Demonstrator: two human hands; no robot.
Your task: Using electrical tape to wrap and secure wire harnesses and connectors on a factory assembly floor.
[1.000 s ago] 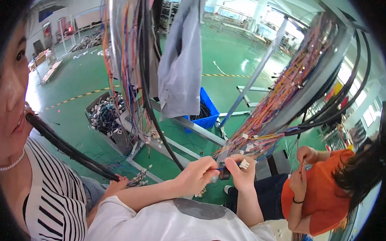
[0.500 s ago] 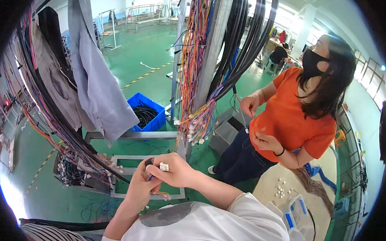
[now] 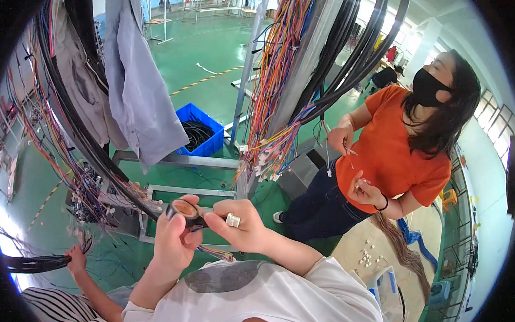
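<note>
In front of my chest, my left hand [image 3: 172,237] is closed around a roll of black tape [image 3: 175,208] with a brown core. Right beside it, my right hand [image 3: 245,231] is closed, with a white connector [image 3: 233,220] sticking out between its fingers. The right thumb and fingertips meet the tape's edge, where a dark strand runs between the hands; I cannot make out whether it is tape or cable. Thin coloured wires [image 3: 213,251] hang below my hands, their upper part hidden by the fingers.
A metal post [image 3: 309,66] carries hanging coloured wires [image 3: 278,65] and black cables. Thick black cables [image 3: 80,126] slant down at left, by a grey jacket [image 3: 138,83]. A co-worker in orange [image 3: 402,149] stands at right. Another person's hand [image 3: 77,260] grips a cable bundle [image 3: 35,263] at lower left.
My hands have moved apart slightly, and the tape roll has turned into view in the left one. Another person's arm with a black cable bundle has appeared at lower left.
</note>
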